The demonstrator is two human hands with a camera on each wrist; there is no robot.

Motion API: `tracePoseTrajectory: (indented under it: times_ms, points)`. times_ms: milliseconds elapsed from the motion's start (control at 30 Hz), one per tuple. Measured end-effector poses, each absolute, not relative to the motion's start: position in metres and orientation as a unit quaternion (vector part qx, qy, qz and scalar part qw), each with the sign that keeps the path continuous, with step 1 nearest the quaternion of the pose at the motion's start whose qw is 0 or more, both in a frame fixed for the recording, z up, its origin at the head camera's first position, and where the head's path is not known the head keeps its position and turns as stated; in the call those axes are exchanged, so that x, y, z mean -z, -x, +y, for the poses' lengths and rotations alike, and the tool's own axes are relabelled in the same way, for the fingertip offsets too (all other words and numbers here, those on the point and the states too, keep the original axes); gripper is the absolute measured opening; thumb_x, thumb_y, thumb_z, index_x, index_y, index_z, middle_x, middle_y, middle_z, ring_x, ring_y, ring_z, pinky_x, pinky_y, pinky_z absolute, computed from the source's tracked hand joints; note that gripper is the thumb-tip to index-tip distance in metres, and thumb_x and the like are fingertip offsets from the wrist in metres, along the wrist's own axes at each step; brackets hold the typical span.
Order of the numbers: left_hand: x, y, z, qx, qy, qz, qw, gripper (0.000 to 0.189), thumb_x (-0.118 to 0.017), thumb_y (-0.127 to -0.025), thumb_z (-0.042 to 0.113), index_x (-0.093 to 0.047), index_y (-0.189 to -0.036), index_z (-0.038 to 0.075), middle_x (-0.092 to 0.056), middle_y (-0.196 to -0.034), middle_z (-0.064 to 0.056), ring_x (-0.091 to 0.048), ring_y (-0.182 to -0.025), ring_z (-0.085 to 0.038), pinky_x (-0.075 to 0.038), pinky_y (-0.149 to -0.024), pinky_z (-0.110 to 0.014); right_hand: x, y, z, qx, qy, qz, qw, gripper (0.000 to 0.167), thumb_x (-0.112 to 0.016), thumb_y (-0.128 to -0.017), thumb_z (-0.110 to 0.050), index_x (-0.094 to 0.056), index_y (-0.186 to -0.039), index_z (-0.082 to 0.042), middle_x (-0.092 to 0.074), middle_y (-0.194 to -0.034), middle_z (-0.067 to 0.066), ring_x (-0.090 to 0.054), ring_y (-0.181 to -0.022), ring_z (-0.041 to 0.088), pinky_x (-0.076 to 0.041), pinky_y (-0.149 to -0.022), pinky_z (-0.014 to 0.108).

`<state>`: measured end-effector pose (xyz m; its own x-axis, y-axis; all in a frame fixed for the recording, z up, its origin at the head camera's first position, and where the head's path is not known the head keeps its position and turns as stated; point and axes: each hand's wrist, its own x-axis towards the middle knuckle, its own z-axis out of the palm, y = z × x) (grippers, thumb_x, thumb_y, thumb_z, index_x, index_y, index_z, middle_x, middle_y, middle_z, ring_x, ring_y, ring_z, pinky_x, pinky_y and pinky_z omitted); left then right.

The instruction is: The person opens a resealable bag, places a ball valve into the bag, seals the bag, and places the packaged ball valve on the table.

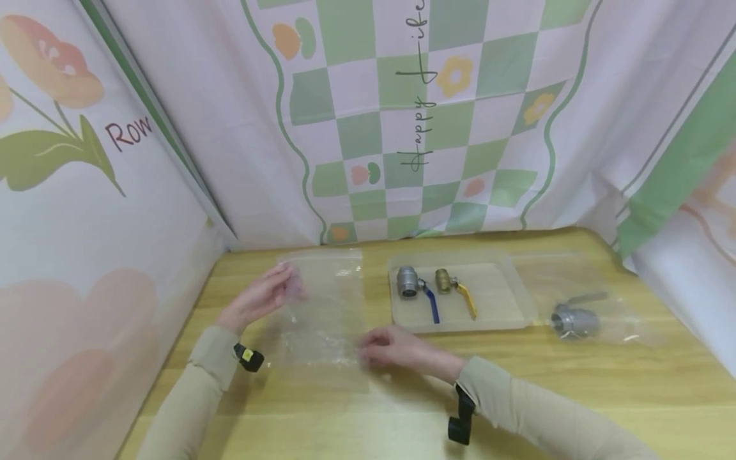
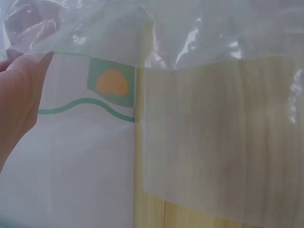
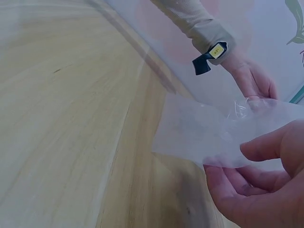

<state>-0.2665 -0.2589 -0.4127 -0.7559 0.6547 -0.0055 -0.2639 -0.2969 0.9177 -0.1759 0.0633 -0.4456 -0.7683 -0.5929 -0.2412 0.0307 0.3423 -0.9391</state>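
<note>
1. Clear, thin plastic bag (image 1: 322,306) held stretched between both hands above the left half of the pale wooden desk (image 1: 402,409), near its back edge.
2. Left hand (image 1: 261,297) grasps the bag's far left part; fingertips show through the film. In the left wrist view the thumb (image 2: 21,90) lies against the bag's edge, with the wood grain visible through the plastic.
3. Right hand (image 1: 397,350) pinches the bag's near right corner; the right wrist view shows thumb and curled fingers (image 3: 266,147) closed on the film.
4. Both arms wear beige sleeves (image 1: 529,409), each with a black strap at the wrist.
5. Shallow translucent plastic tray (image 1: 517,300) sits right of the bag, towards the desk's back edge. In it: a silver metal ball valve with a blue handle (image 1: 409,282) and, just beside it, a smaller brass ball valve with a yellow handle (image 1: 445,281).
6. Right of the tray, near the desk's right edge, a grey metal valve (image 1: 572,319) lies inside a second clear bag (image 1: 627,326).
7. Patterned pink-and-green cloth (image 1: 402,115) hangs behind and beside the desk.
</note>
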Motion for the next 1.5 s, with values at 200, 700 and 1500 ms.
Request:
tracePoseTrajectory:
  times_ms: [200, 700, 1500]
  points:
    - [0.416, 0.265, -0.251, -0.764, -0.165, 0.552, 0.291, 0.029, -0.032, -0.109, 0.018, -0.055, -0.125, 0.009, -0.068, -0.101, 0.001, -0.068, -0.094, -0.011, -0.057, -0.1, -0.035, 0.447, 0.171, 0.072, 0.55, 0.209, 0.758, 0.281, 0.029, -0.06, -0.097, -0.013, -0.062, -0.118, 0.006, -0.072, -0.104, 0.018, -0.07, -0.09, 0.018, -0.062, -0.084, 0.03]
    - [0.418, 0.261, -0.228, -0.698, -0.227, 0.609, 0.3, 0.044, -0.034, -0.109, 0.018, -0.034, -0.151, 0.007, -0.071, -0.119, -0.003, -0.069, -0.11, -0.02, -0.053, -0.106, -0.042, 0.447, 0.152, 0.115, 0.527, 0.229, 0.778, 0.254, 0.023, -0.06, -0.096, -0.009, -0.064, -0.114, 0.004, -0.072, -0.1, 0.017, -0.068, -0.085, 0.02, -0.063, -0.072, 0.027]
    - [0.409, 0.237, -0.179, -0.684, -0.326, 0.562, 0.331, 0.039, -0.031, -0.107, 0.002, -0.056, -0.135, 0.014, -0.073, -0.118, -0.001, -0.07, -0.107, -0.014, -0.054, -0.105, -0.042, 0.452, 0.134, 0.167, 0.462, 0.279, 0.823, 0.178, 0.022, -0.066, -0.091, -0.015, -0.067, -0.106, 0.002, -0.072, -0.093, 0.01, -0.064, -0.08, 0.002, -0.059, -0.071, 0.019]
